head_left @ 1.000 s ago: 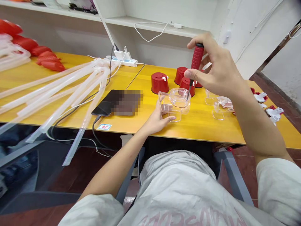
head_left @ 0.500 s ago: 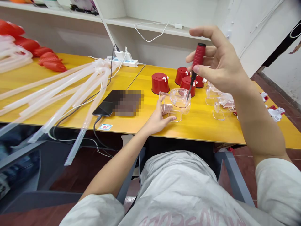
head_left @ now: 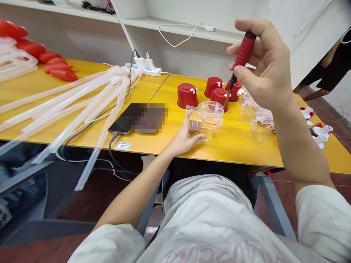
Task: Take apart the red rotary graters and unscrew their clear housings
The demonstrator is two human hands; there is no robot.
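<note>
Loosely curled, the left hand (head_left: 183, 137) holds a clear housing (head_left: 205, 120), its fingers wrapped under the near edge and its thumb against the side. Whether the housing rests on the table (head_left: 233, 149) cannot be told. Above it, the right hand (head_left: 263, 62) pinches a red screwdriver (head_left: 242, 53) between thumb and fingers, the other fingers half open. The thin shaft points down beside the housing's far rim; whether its tip touches is hard to make out. Just beyond the housing stand four upturned red cups (head_left: 187, 95), one partly hidden behind another. Right of the grip lie overlapping clear pieces (head_left: 259, 128), at least two, too tangled to count. Left of the grip lies a phone (head_left: 123, 122), partly pixelated, then a bundle of pale tubes (head_left: 82, 98).
</note>
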